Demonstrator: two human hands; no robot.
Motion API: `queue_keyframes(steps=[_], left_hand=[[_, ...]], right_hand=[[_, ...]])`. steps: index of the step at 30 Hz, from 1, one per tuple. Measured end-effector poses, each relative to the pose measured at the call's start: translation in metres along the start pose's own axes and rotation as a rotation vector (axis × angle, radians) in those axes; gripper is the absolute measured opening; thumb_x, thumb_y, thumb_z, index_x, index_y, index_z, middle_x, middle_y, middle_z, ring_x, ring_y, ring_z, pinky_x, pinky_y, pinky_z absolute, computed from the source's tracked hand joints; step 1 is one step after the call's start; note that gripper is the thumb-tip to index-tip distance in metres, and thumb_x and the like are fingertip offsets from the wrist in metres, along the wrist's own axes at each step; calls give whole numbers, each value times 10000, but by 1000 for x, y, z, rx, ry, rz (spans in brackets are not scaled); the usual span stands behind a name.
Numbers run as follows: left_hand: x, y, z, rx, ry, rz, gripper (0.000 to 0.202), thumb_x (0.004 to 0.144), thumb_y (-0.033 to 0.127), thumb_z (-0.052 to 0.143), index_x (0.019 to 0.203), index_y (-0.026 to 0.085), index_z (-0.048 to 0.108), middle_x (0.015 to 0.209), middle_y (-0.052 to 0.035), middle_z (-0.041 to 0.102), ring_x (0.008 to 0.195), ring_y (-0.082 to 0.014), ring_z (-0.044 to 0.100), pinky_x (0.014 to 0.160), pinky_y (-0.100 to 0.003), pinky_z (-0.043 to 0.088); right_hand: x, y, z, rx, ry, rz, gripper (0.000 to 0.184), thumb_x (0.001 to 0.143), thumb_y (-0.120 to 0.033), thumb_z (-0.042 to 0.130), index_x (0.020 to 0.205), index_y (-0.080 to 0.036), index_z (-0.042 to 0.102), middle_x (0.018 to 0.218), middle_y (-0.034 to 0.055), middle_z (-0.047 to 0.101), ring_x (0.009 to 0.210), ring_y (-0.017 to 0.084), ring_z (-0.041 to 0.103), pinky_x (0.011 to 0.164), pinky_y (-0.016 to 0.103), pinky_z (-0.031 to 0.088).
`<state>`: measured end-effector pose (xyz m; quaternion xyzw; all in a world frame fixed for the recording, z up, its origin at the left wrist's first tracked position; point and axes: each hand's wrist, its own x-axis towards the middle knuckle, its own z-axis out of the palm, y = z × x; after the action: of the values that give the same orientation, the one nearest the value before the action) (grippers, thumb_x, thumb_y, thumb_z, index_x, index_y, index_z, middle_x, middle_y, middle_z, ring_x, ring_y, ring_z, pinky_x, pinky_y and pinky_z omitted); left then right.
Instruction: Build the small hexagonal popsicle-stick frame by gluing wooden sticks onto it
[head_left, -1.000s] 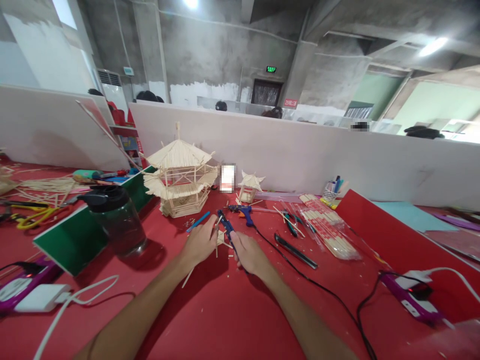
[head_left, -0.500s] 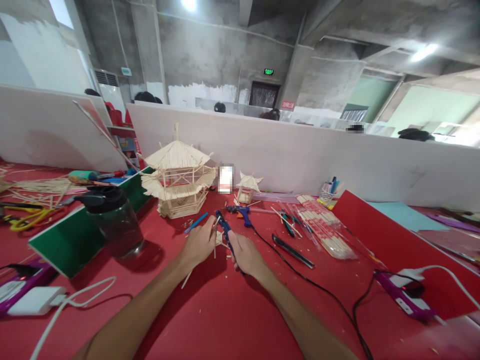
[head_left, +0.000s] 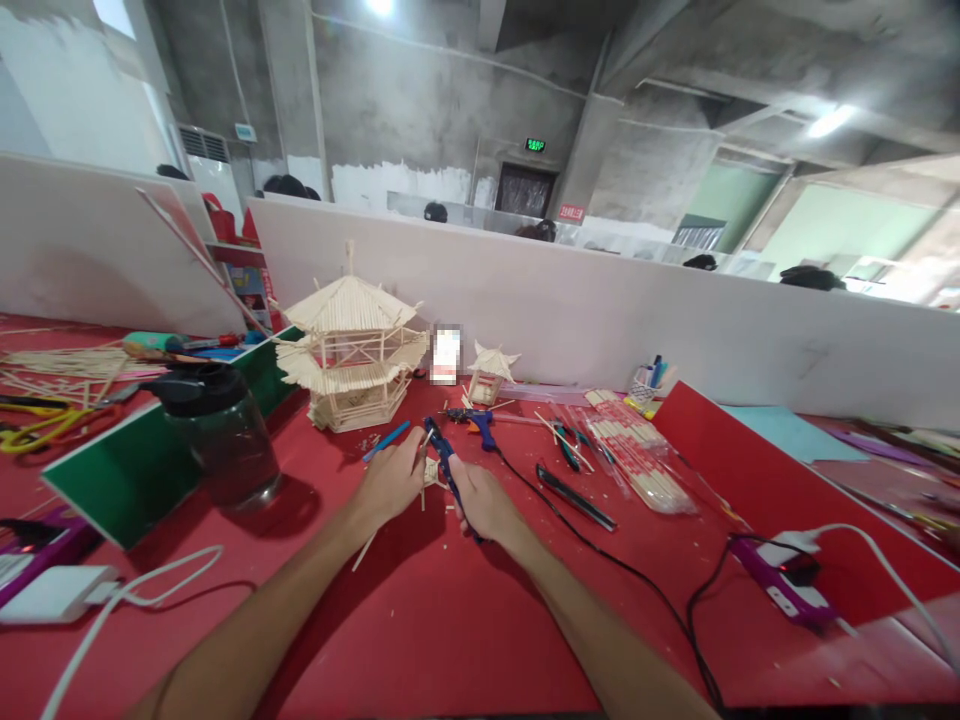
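High on the concrete wall, top centre of the frame, a green sign (head_left: 535, 145) glows; I can make out EXIT under some characters. The red sign (head_left: 571, 213) below and right of it carries white characters too small to read. Clear plastic packets (head_left: 637, 450), right of centre, bear red print I can't decipher, and the phone screen (head_left: 446, 354) in the middle is blurred out.

Those packets are full of pale sticks. Just above them, a small white holder (head_left: 643, 383) is packed with pens. The dark see-through bottle (head_left: 225, 445) at left has its black lid on; I can't tell what's inside.

At the centre of the frame, the left hand (head_left: 394, 475) has its fingers pinched together on a thin stick (head_left: 364, 552), whose tail slants out below the wrist. The right hand (head_left: 480, 495) is wrapped around a dark blue hand tool (head_left: 444, 457), its head near the left fingertips; I can't tell if its jaws touch the stick. A little stick frame (head_left: 433, 472) lies between the hands on the red tabletop (head_left: 450, 640). A blue glue gun (head_left: 484, 430) rests just beyond.
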<state>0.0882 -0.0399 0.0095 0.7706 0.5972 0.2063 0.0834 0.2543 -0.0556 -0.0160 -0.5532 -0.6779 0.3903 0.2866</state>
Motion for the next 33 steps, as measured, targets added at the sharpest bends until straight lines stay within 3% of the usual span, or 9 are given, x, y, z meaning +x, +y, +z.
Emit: queue_keyframes(steps=[5, 10, 18, 21, 24, 28, 30, 33], left_hand=[[0, -1, 1, 30, -13, 0, 225, 939, 180, 367, 1118, 213, 500, 945, -94, 708, 899, -283, 679, 730, -322, 412], [2, -3, 0, 14, 3, 5, 229, 937, 179, 369, 1117, 219, 505, 951, -89, 702, 900, -280, 679, 728, -320, 411], [3, -4, 1, -5, 15, 6, 160, 954, 224, 356, 1041, 225, 490, 833, -58, 660, 802, -268, 660, 666, -312, 369], [3, -5, -1, -102, 46, 0, 150, 976, 278, 329, 975, 229, 471, 761, -21, 609, 730, -235, 618, 642, -299, 351], [-1, -3, -3, -306, 58, 112, 217, 994, 356, 306, 890, 227, 445, 724, 10, 571, 687, -188, 573, 645, -279, 362], [-10, 6, -3, -579, -163, 336, 274, 1006, 412, 306, 910, 216, 471, 718, 32, 594, 626, -135, 556, 644, -246, 399], [-14, 12, -2, -599, -275, 385, 287, 1010, 423, 305, 942, 213, 487, 615, 54, 552, 560, -128, 536, 616, -239, 401], [-18, 17, -1, -582, -333, 426, 304, 1014, 434, 307, 947, 210, 501, 522, 73, 503, 512, -126, 526, 609, -234, 405]], right_hand=[[3, 7, -1, 128, -31, 47, 532, 971, -613, 256, 783, -187, 513, 538, -23, 542, 386, 114, 546, 376, 187, 380], [9, 9, -8, 347, -153, 125, 480, 985, -549, 299, 890, -166, 572, 572, -19, 579, 411, 106, 549, 398, 185, 411], [8, 5, -18, 594, -290, 222, 519, 988, -572, 313, 861, -160, 602, 642, 28, 647, 484, 134, 609, 455, 220, 479], [12, 8, -21, 708, -236, 239, 522, 976, -581, 351, 848, -153, 622, 678, 57, 671, 548, 150, 647, 512, 234, 507], [17, 12, -23, 905, -120, 212, 503, 965, -576, 377, 893, -154, 641, 728, 79, 693, 630, 173, 678, 591, 266, 544], [20, 15, -22, 1177, -12, 132, 531, 930, -627, 380, 909, -166, 643, 770, 98, 703, 726, 213, 692, 619, 307, 565], [20, 15, -21, 1237, 21, 109, 553, 913, -657, 375, 909, -171, 639, 752, 98, 698, 725, 228, 688, 584, 311, 560], [19, 14, -22, 1210, 56, 106, 612, 900, -702, 322, 959, -179, 635, 760, 98, 699, 710, 238, 683, 545, 314, 546]])
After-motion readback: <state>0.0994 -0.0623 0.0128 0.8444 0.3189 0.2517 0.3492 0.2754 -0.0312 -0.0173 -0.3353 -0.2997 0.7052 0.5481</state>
